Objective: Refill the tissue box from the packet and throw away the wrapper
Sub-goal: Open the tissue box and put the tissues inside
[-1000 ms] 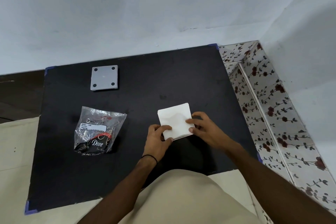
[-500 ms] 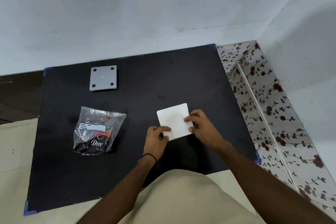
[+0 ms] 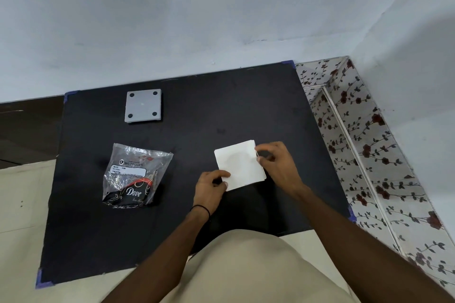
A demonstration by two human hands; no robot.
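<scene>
both hands pinch a flat white square tissue stack [image 3: 240, 164] on the black square mat [image 3: 221, 110]: left hand [image 3: 211, 188] at its near-left corner, right hand [image 3: 278, 162] at its right edge, fingers curled closed. crumpled clear plastic dove wrapper [image 3: 134, 177] lies well left, grey square plastic box [image 3: 143, 105] beyond it

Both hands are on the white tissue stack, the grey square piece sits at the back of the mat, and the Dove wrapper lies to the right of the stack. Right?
Not quite. The head view shows the Dove wrapper to the left of the white tissue stack, not the right. The rest holds: left hand and right hand are both on the stack, and the grey square piece sits at the back of the mat.
</scene>
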